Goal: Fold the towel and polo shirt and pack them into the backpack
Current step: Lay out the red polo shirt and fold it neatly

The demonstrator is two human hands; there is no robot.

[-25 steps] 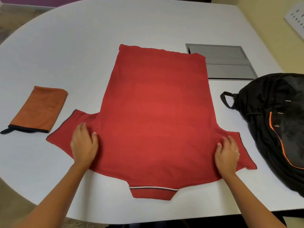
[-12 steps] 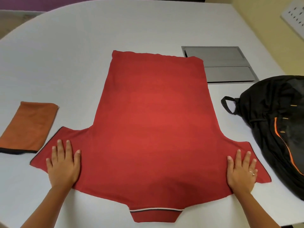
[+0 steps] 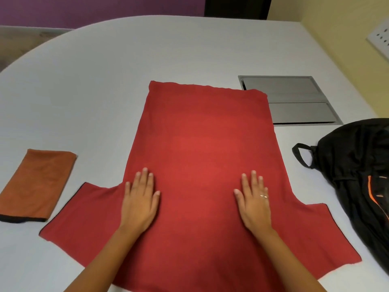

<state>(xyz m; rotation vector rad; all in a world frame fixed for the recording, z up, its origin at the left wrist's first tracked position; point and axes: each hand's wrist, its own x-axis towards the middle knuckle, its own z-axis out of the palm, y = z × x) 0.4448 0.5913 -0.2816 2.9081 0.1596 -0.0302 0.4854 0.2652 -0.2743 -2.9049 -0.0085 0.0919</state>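
A red polo shirt (image 3: 202,144) lies spread flat on the white table (image 3: 105,81), back side up, collar toward me and out of view, sleeves out to both sides. My left hand (image 3: 140,199) presses flat on the shirt's body, left of its middle, fingers straight. Right of the middle, my right hand (image 3: 254,202), with a ring on one finger, lies flat on the cloth the same way. A folded orange towel (image 3: 37,184) with a dark edge rests on the table to the left. The black backpack (image 3: 362,178) with orange trim lies at the right edge.
A grey metal cable hatch (image 3: 294,102) is set into the table behind the shirt's far right corner. The backpack's carry loop (image 3: 302,154) points toward the shirt. A yellow wall with a white socket plate (image 3: 380,42) stands at the right.
Both hands have moved inward and forward from the sleeves onto the shirt's body. The camera has tilted, so the collar has left the view.
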